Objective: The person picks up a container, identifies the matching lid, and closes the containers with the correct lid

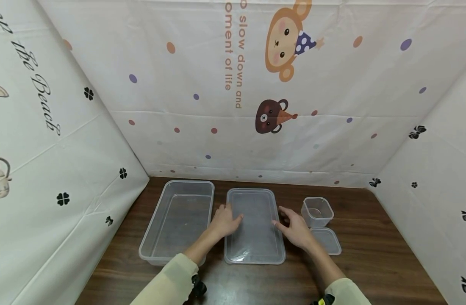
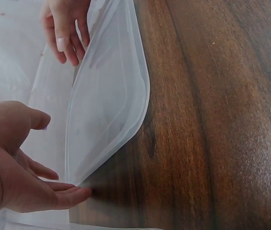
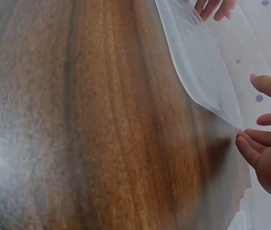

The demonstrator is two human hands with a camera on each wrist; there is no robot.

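- At the far left, a white cloth wall printed with black clovers and script (image 1: 65, 169) rises beside the dark brown wood-grain tabletop (image 1: 374, 254); another white cloth wall, with bear faces and coloured dots (image 1: 332, 84), closes off the back.
- Next stands a large, clear, rectangular plastic container (image 1: 176, 224), its open top upward and its long axis running from near to far. The left forearm crosses over its near right corner.
- The left hand (image 1: 224, 221) is at the left edge of the middle lid, between lid and large container; its fingers are relaxed and lightly bent, the thumb well apart from them, grasping nothing.
- In the middle is the flat, translucent, rectangular plastic lid with rounded corners (image 1: 254, 241), between the two hands. Its long axis points away from the person toward the back wall; one short edge faces the person.
- The right hand (image 1: 295, 228) is at the lid's right edge, fingers released, thumb spread from them.
- Just right of that hand stands a small, clear, squarish plastic container (image 1: 317, 212), opening upward.
- Immediately on its near side lies a small, translucent, squarish plastic lid (image 1: 328, 242), partly covered by the right wrist.
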